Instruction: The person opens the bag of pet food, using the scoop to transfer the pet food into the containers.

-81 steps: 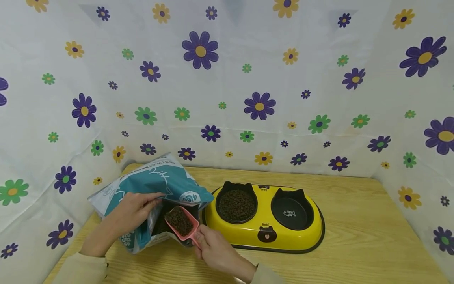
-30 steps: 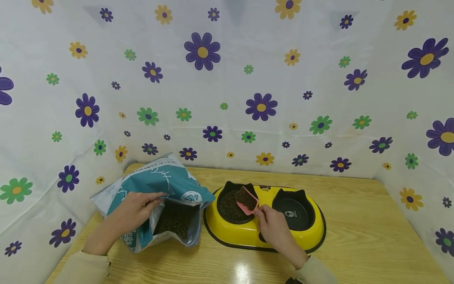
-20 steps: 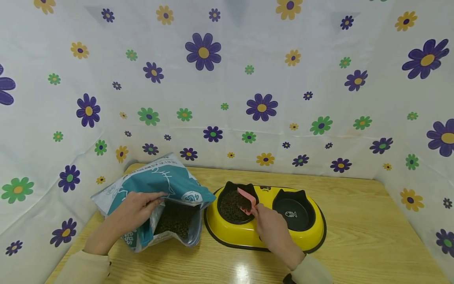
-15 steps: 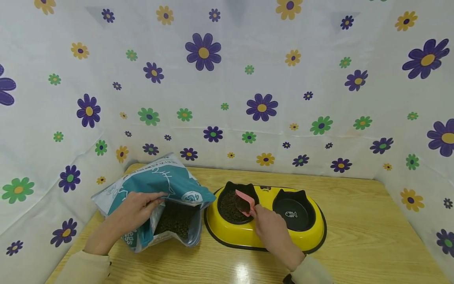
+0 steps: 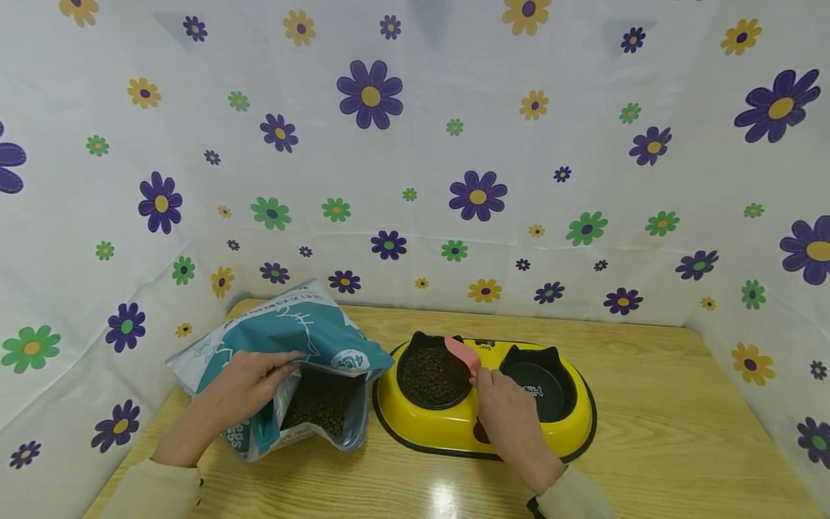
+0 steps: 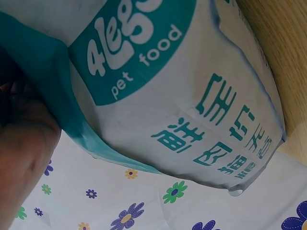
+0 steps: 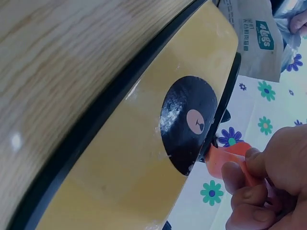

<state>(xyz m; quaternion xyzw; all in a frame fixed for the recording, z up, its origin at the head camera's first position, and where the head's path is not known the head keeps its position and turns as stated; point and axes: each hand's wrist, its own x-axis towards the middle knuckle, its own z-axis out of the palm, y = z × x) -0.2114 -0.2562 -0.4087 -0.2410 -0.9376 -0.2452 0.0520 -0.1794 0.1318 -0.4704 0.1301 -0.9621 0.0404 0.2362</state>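
Observation:
My right hand (image 5: 509, 411) grips the handle of a pink scoop (image 5: 462, 352), which is tilted over the right rim of the left cat-eared bowl (image 5: 402, 393). Brown kibble (image 5: 433, 376) fills much of that bowl. In the right wrist view the fingers are curled round the scoop's handle (image 7: 249, 175). My left hand (image 5: 249, 378) holds the upper edge of a teal and white pet food bag (image 5: 259, 328) at its mouth. More kibble (image 5: 320, 407) shows inside the bag. The left wrist view has the hand partly hidden behind the bag's folded edge.
Both black bowls sit in a yellow stand (image 5: 415, 425) with a dark base rim. The right bowl (image 5: 541, 386) shows a fish drawing on its bottom. A wooden table (image 5: 661, 418) lies beneath, and a flowered cloth (image 5: 415, 144) hangs behind and at the sides.
The right hand carried a full scoop from the bag to the left bowl and tipped it there; the scoop has since turned over and shifted slightly right. The left hand stayed on the bag.

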